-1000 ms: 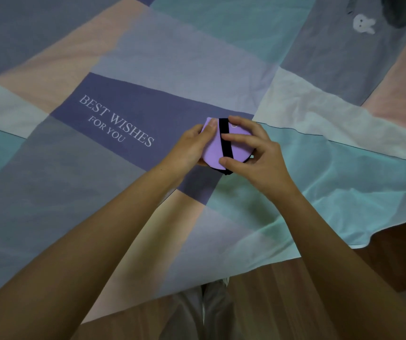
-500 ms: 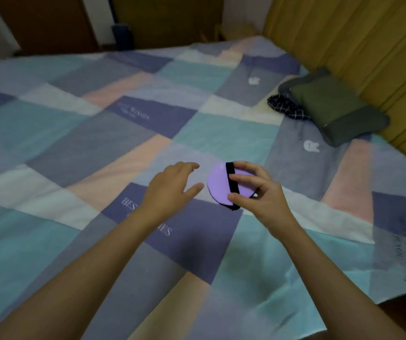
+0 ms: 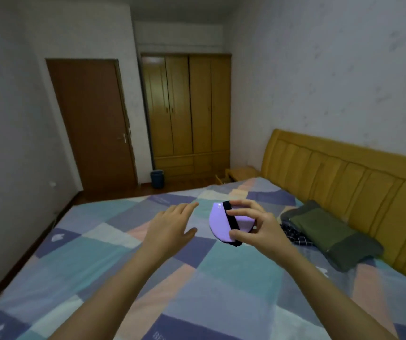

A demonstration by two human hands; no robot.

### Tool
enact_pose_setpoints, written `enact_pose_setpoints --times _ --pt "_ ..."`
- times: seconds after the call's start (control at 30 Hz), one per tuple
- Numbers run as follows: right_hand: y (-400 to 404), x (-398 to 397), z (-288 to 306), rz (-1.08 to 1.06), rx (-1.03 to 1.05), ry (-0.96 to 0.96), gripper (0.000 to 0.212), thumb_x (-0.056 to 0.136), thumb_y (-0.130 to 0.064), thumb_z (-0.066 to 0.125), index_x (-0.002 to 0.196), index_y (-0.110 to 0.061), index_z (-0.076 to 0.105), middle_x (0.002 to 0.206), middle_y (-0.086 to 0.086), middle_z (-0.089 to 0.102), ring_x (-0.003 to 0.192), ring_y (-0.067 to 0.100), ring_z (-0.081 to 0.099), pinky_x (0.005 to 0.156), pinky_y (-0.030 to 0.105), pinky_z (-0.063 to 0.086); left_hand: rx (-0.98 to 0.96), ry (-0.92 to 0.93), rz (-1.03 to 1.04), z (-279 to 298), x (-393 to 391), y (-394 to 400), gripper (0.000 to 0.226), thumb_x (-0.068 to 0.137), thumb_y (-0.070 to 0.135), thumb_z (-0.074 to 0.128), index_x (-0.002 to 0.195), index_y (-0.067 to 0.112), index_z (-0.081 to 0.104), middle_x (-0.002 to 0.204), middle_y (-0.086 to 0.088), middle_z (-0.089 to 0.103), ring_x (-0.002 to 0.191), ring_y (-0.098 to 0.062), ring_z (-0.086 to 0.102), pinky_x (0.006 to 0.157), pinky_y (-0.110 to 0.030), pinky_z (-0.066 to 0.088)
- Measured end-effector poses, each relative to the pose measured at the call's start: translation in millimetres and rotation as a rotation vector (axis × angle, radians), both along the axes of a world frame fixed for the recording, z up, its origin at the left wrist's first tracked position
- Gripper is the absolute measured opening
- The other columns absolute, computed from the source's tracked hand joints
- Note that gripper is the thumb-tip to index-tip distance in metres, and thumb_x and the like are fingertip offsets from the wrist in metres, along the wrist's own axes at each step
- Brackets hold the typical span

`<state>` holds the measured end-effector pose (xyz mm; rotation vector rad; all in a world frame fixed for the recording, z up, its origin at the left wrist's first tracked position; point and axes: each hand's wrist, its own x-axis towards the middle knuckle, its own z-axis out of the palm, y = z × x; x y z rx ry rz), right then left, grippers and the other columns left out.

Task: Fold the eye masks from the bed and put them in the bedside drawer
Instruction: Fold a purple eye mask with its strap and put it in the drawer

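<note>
the folded purple eye mask (image 3: 221, 223) sits in the right hand (image 3: 258, 229), held up over the patchwork bed (image 3: 99, 241) rather than lying on it; the thumb pinches its near lower edge and the fingers (image 3: 242, 212) curl over the black strap (image 3: 231, 218) that wraps across the fold. the mask's long axis runs from its far upper tip toward the near lower corner, tilted a little, with the rounded purple side bulging toward the left hand (image 3: 170, 229). that left hand hovers just beside it, apart from the mask, fingers loose and spread, gripping nothing. so the right hand is the one carrying, and i judge the next move turns on bringing the mask away from the bed toward the bedside table (image 3: 242, 173), which stands well beyond the hands at the far corner by the yellow headboard (image 3: 344, 173). something like an open drawer may jut out at its left, but the view is too small and soft to be sure, and nothing of its contents shows. a green pillow (image 3: 329, 236) lies on a dark checked cloth (image 3: 294, 235) to the right of the hand. no other eye mask is visible on the bed.
</note>
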<state>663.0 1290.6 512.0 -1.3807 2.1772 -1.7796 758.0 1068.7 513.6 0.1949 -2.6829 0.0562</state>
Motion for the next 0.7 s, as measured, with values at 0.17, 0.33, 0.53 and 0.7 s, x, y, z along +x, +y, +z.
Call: enact_pose_setpoints --times 0.17,0.33,0.53,0.7 --pt "7 18 55 0.03 0.003 0.12 0.035 0.074 -0.013 0.079 0.105 -0.027 0.07 0.131 -0.01 0.052 0.122 0.005 0.047 0.083 0.026 0.054 -0.064 0.084 0.057 55 30 7 0.072 0.089 0.048 0.055 0.149 0.034 0.018 0.144 0.007 0.045 0.123 -0.015 0.049 0.085 -0.025 0.043" --pt "14 38 85 0.128 0.025 0.192 0.037 0.075 -0.017 0.079 0.109 -0.027 0.068 0.13 -0.012 0.051 0.121 0.004 0.047 0.092 0.03 0.053 -0.177 0.048 0.195 75 81 26 0.073 0.088 0.051 0.054 0.149 0.034 0.017 0.143 0.006 0.045 0.12 -0.017 0.049 0.077 -0.024 0.035" --pt "-6 88 87 0.327 0.021 0.201 0.034 0.074 -0.017 0.08 0.105 -0.027 0.07 0.126 -0.017 0.051 0.119 0.0 0.048 0.096 0.039 0.051 -0.183 0.025 0.438 79 180 48 0.065 0.089 0.051 0.052 0.146 0.034 0.025 0.146 0.007 0.041 0.126 -0.018 0.045 0.093 -0.032 0.039" --pt "-36 171 67 0.496 0.039 0.195 0.034 0.074 -0.015 0.08 0.106 -0.022 0.071 0.127 -0.009 0.052 0.119 0.009 0.051 0.09 0.037 0.054 -0.118 -0.061 0.613 72 290 53 0.065 0.086 0.05 0.054 0.144 0.034 0.028 0.148 0.007 0.037 0.117 -0.021 0.054 0.082 -0.034 0.046"
